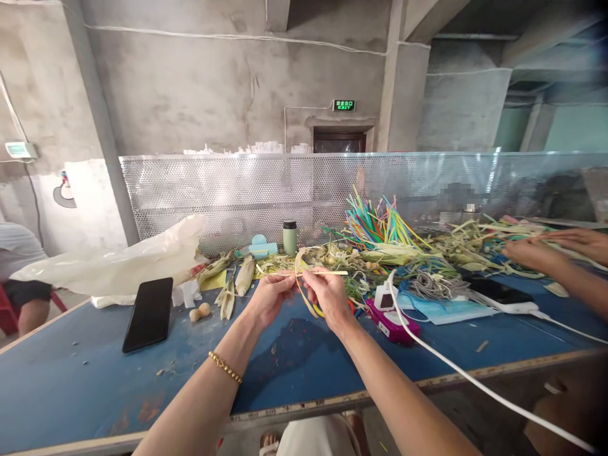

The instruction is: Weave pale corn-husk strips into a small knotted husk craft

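My left hand (270,296) and my right hand (327,292) are raised over the blue table (71,386), fingers pinched close together. Between them they hold pale straw-coloured strips (304,273); one runs level from hand to hand and out to the right, another loops up and curls down between the hands. A gold bead bracelet (225,367) sits on my left wrist. Just beyond the hands lies a heap of dried husks and strips (342,256).
A black phone (149,313) lies at the left beside a white plastic bag (123,259). Coloured strips (375,225), a green flask (289,237), a pink device (392,320) and a white cable (456,370) lie right. Another person's hands (555,248) work at far right. A perforated metal screen (213,190) backs the table.
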The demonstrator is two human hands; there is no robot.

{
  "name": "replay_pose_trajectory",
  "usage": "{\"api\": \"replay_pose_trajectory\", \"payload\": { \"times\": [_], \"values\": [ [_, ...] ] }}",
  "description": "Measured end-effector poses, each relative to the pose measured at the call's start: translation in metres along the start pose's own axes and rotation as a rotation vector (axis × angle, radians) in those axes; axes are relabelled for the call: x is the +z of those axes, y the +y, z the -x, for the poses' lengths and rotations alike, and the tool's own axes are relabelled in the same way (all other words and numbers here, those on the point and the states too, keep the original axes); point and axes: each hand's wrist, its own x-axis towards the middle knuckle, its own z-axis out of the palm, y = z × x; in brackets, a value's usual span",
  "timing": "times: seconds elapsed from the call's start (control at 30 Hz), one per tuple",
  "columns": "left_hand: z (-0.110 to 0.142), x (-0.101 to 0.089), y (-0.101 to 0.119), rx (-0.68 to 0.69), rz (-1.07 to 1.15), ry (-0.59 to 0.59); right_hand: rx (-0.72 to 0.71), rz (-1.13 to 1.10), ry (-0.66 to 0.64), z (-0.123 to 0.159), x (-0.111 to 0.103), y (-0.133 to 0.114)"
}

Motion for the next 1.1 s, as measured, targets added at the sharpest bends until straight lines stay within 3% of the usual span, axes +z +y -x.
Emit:
{"api": "replay_pose_trajectory", "payload": {
  "times": [0.1,0.3,0.5,0.67,0.83,0.97,1.1],
  "values": [
    [0.0,0.001,-0.001,-0.026,-0.004,-0.008,-0.015,0.039,0.014,-0.001,0.0,0.002],
    [-0.002,0.002,-0.006,0.057,-0.06,0.076,-0.087,0.139,0.006,-0.001,0.0,0.004],
    [0.0,0.004,-0.007,0.123,-0.12,0.039,-0.035,0.173,0.037,-0.004,-0.001,0.009],
    [-0.001,0.009,-0.007,0.162,-0.093,0.122,-0.027,0.196,0.097,-0.005,-0.001,0.012],
    [-0.001,0.01,-0.006,0.125,-0.073,0.078,0.049,0.089,0.063,-0.004,0.001,0.006],
    [-0.001,0.005,-0.005,-0.001,-0.063,0.015,0.093,0.028,0.054,-0.002,0.0,0.0],
    [-0.002,0.001,-0.006,-0.032,-0.056,0.043,0.113,-0.011,0.086,-0.002,-0.001,-0.001]
  ]
}}
